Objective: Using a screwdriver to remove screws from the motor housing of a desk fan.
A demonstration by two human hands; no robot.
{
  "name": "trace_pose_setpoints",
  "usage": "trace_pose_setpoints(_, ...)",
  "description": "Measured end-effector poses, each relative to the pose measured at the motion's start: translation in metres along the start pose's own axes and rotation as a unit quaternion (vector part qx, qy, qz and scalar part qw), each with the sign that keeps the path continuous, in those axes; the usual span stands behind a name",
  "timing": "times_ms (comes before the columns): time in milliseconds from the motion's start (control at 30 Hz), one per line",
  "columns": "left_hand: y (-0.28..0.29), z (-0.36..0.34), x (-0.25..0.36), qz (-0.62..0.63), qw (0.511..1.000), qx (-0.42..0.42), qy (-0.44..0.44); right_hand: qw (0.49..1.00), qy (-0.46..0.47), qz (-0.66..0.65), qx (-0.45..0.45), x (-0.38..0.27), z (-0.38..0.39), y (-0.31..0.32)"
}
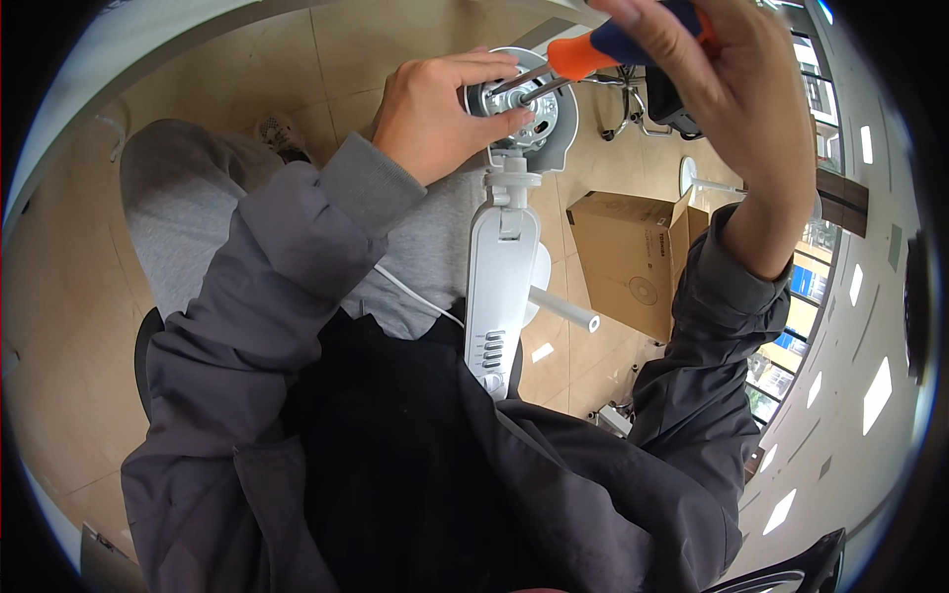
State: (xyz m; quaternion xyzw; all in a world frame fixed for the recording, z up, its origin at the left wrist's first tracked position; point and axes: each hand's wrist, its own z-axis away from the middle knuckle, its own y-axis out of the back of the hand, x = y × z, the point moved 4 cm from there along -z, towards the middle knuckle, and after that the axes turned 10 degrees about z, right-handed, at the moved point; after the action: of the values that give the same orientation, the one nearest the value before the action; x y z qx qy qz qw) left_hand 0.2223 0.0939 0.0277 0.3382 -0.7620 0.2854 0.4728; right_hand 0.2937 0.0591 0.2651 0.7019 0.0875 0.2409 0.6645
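Note:
An electric fan's white body [501,277], with a row of buttons at its near end, lies against my lap. At its far end is the opened motor head [539,114], showing a metal motor and a thin shaft within a pale round housing. My left hand [435,109] wraps round the left side of this motor head, with fingers over its top and the thumb low. In my right hand [707,84], up at the right, is a screwdriver [583,57] with an orange and blue handle. Its blade slants down left to the motor's face; the exact contact point is too small to tell.
A cardboard box [628,262] stands open on the tiled floor to the right. Beyond it are a white round base with a pole [689,176] and a wheeled chair base [630,119]. A white tube [565,309] sticks out beside the fan body. A white cord [420,296] crosses my lap.

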Motion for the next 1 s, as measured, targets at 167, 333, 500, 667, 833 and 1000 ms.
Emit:
trace_pose_setpoints(167,0.000,0.003,0.001,-0.007,1.000,0.005,-0.003,0.988,-0.112,0.023,0.100,-0.004,0.000,-0.016)
trace_pose_setpoints(333,-0.003,0.000,0.003,-0.019,1.000,-0.007,0.006,0.999,-0.013,-0.001,0.033,-0.014,-0.010,0.007)
trace_pose_setpoints(500,-0.009,-0.002,0.002,-0.037,0.999,-0.004,-0.011,0.981,-0.102,0.050,-0.156,-0.012,-0.013,0.002)
trace_pose_setpoints(667,-0.012,-0.003,0.004,-0.058,0.998,0.003,-0.019,0.989,-0.093,-0.005,0.116,0.008,0.003,-0.016)
trace_pose_setpoints(833,-0.011,-0.005,0.003,-0.047,0.999,-0.018,0.002,0.983,-0.180,0.042,-0.015,-0.004,-0.006,-0.001)
trace_pose_setpoints(1000,-0.016,-0.005,0.005,-0.043,0.999,-0.018,0.003,0.976,0.003,0.087,0.198,-0.002,-0.001,-0.009)
